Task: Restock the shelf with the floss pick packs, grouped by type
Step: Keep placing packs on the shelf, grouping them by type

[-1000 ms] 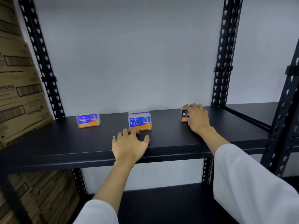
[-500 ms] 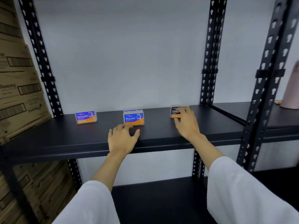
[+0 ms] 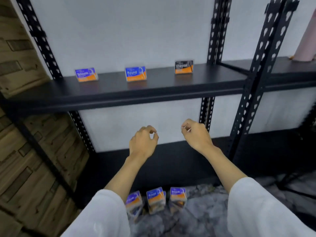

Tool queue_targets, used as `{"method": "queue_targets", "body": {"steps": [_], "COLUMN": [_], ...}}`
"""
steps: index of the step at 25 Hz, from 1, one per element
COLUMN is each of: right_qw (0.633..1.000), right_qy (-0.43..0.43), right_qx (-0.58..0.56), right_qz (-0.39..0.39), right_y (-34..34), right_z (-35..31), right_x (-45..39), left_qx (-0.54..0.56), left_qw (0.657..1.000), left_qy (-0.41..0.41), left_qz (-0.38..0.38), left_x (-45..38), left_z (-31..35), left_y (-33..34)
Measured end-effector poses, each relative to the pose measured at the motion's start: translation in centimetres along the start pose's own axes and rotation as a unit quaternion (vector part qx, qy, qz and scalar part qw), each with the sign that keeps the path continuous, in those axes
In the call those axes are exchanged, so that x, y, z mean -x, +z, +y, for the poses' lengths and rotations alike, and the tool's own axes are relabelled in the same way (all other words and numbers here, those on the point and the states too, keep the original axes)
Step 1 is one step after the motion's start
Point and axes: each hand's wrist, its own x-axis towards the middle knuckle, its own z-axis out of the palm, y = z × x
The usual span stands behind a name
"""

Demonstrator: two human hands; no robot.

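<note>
Both loose and empty, left hand and right hand; might grab the wrong near pack and mix types.

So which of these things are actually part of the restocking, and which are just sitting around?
Part of the job:
- Smooth pack, Round pack and Charcoal pack, spaced apart on the shelf
- spare packs on the floor
- left hand and right hand, both holding nothing

Just lying about:
- cardboard boxes on the left
- pink object on the neighbouring shelf
</note>
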Motion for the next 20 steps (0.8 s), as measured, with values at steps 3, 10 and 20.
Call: {"method": "queue_targets", "body": {"steps": [3, 10, 20], "right_qw": [0.994, 0.935, 0.894], "right_qy": [0.062, 0.209, 0.372], "right_qx": [0.023, 0.097, 0.085], "right_qz": [-0.092, -0.27, -0.234], "right_y": [4.4, 15.8, 28.4], "right_z": [5.9, 18.8, 22.6], "right_x": [2.2, 4.6, 6.0], "left_qx": [-0.011, -0.067, -0.067], "left_qw": [0.993, 0.938, 0.905], "left_qy": [-0.066, -0.199, -0.359], "left_qz": [-0.098, -0.277, -0.218], "left_x": [2.5, 4.8, 6.6], "left_z": [-3.3, -11.8, -16.2], "left_y": [5.3, 18.2, 28.8]}}
